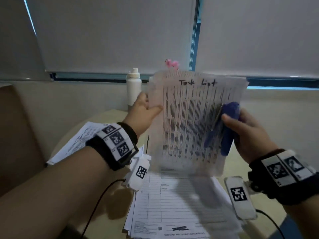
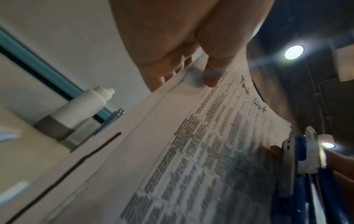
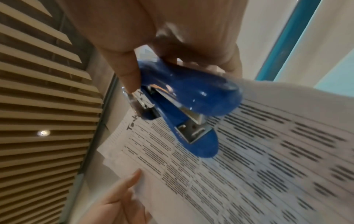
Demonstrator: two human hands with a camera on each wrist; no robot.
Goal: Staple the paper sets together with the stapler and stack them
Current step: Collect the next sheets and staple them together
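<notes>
On the far left of the worktop (image 1: 110, 116) lies a loose sheet (image 1: 77, 140), and a white bottle (image 1: 133, 87) stands at the far side. The left hand (image 1: 144, 111) holds the paper set (image 1: 193, 121) up in the air by its left edge; the thumb (image 2: 212, 75) lies on the front and the other fingers are curled behind, so it pinches the sheets. The top page has "Task List" written by hand. More papers (image 1: 172, 204) lie flat on the worktop below, near the person.

On the right, the right hand (image 1: 248, 130) has its fingers wrapped around the blue stapler (image 1: 226, 128), which rests against the right part of the page, not at a corner. The stapler mouth stands apart, and I cannot tell if any sheet is between the two parts.

I think the risk is here: the sheets at the top edge look a little uneven, so a staple may miss some pages. Also the set hangs from one pinch only, so pressing the stapler could bend the paper or pull it out of the fingers.
</notes>
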